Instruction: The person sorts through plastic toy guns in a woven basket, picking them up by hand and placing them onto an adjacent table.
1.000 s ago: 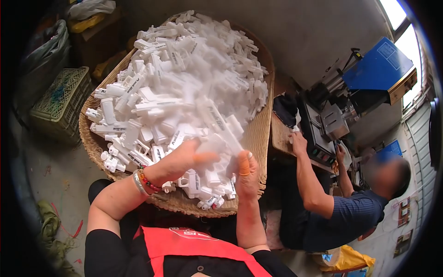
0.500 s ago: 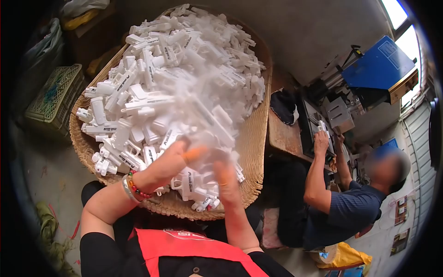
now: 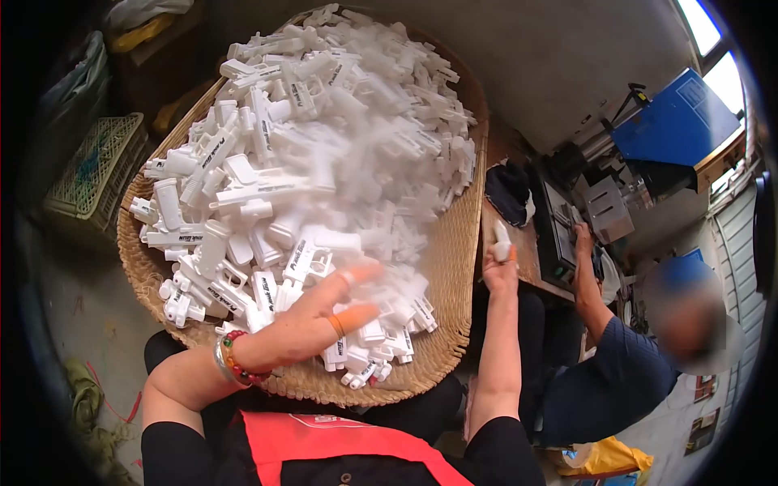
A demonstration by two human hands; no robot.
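A heap of white plastic toy guns (image 3: pixel 271 188) with dark printed lettering fills a woven basket (image 3: pixel 454 267); its middle is blurred. My left hand (image 3: pixel 312 324) reaches over the near part of the heap, fingers stretched and apart, with an orange band round one finger. Nothing shows gripped in it, though its fingertips are blurred. Out to the right, beyond the basket's rim, my right hand (image 3: pixel 501 275) is closed round a white toy gun (image 3: pixel 502 240), of which only a part shows. That hand is beside the edge of a wooden bench (image 3: pixel 525 251).
At the right a co-worker (image 3: pixel 604 381) sits with one hand (image 3: pixel 583 241) at a machine with a blue housing (image 3: pixel 677 120). A dark cloth (image 3: pixel 507 193) lies on the bench. To the left stands a plastic crate (image 3: pixel 97 166); a yellow bag (image 3: pixel 612 456) is at lower right.
My right hand has moved from the near edge of the heap out to the right, carrying a white toy gun. My left hand remains over the heap. The co-worker's hand has shifted at the machine.
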